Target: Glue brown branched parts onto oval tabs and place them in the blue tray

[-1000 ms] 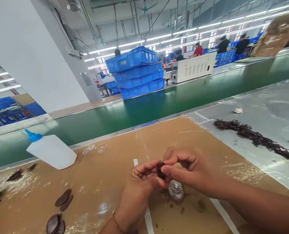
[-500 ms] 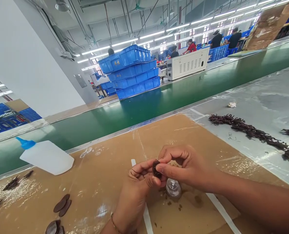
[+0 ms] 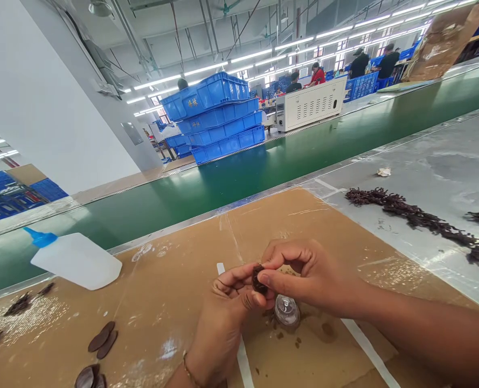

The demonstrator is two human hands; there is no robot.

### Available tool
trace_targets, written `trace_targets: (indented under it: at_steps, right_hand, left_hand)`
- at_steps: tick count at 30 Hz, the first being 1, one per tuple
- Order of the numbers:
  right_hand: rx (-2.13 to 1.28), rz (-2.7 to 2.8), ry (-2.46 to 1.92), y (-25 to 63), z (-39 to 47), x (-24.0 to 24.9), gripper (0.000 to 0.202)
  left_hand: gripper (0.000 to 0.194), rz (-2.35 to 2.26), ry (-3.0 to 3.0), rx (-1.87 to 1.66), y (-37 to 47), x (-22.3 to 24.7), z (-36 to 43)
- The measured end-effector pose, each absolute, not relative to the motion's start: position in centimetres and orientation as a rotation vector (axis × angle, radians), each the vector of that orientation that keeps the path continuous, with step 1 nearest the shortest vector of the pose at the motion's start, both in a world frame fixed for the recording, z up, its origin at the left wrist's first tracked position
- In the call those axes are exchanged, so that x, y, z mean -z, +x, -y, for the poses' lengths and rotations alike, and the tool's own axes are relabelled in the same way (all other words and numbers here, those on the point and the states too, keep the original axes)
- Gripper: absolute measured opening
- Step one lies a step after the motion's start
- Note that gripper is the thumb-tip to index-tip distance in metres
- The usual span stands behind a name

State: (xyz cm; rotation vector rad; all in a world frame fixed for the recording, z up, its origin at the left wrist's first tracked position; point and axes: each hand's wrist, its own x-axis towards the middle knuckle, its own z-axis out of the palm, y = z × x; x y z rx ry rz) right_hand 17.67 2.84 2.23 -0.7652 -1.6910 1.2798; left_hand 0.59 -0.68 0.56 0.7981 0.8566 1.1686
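Between both hands is a small dark brown piece (image 3: 258, 278), rounded and partly covered by fingers; its exact kind I cannot make out. My left hand (image 3: 231, 302) pinches it from the left and below. The thumb and forefinger of my right hand (image 3: 304, 275) close on its upper right side. Just under the fingers, a small clear round container (image 3: 286, 311) rests on the brown sheet (image 3: 191, 269), with brown spots around it. Flat dark brown oval discs (image 3: 102, 340) lie to the left, and more discs (image 3: 88, 377) sit nearer the bottom edge.
A white squeeze bottle (image 3: 80, 261) with a blue nozzle lies at left. Dark twisted strands (image 3: 412, 213) form a row on the grey table at right. Beyond runs a green conveyor belt (image 3: 231, 175), with stacked blue crates (image 3: 223, 124) and a beige machine (image 3: 310, 105) behind. Several people work farther back.
Both hands keep nearly the same pose around the dark brown piece. The whole view has shifted very slightly. In the background, a person beside the machine has moved a little.
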Motion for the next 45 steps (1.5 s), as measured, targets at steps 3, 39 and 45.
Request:
trace_targets:
  at_steps: [3,39,45]
  right_hand:
    - [-1.282,1.692,-0.759,17.70,-2.83,-2.09,0.015]
    - [-1.254,1.699,-0.761,17.73,-2.97,-1.86,0.014]
    - [-1.259,1.688,-0.749,17.70,-2.90,-1.67,0.014]
  left_hand:
    - [0.036,-0.862,0.799,-1.165,0.57,-0.32,0.71]
    - [0.031,-0.852,0.824,-1.182,0.47,-0.20,0.56]
    - [0.031,-0.842,0.822,-1.178,0.54,-0.31,0.57]
